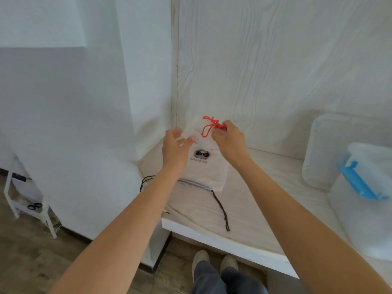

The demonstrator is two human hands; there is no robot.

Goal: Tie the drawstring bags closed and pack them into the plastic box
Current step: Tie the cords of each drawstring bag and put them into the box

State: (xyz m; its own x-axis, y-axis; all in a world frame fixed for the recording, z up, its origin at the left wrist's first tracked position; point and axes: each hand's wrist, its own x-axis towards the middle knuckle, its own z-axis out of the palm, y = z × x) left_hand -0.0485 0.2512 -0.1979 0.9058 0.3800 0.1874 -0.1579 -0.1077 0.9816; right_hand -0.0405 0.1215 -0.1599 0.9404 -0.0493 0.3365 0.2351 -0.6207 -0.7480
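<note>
Both forearms reach up from the near edge of the desk point(265, 211) toward its far left corner, where a white drawstring bag point(206, 166) is held up against the wall. Its red cord point(209, 126) is knotted at the top; the right hand point(228, 137) pinches the cord just beside the knot, fingers curled round it. The left hand point(177, 147) hovers with relaxed, spread fingers beside the bag's upper edge and grips nothing. A second bag point(197, 200) lies flat under the first, its dark cord point(221, 209) trailing loose toward the near edge — judged untied.

To finish this step well, the left hand should steady the gathered neck while the right draws the cord straight away from it, so the knot seats tight rather than sliding.

The plastic box point(360, 213) with its blue latch point(358, 183) stands at the desk's right end, well apart from the bags, and a clear lid point(326, 149) leans against the wall behind it. Between bags and box the surface is bare — room enough for a sideways carry. The left corner is tight against the wall.
</note>
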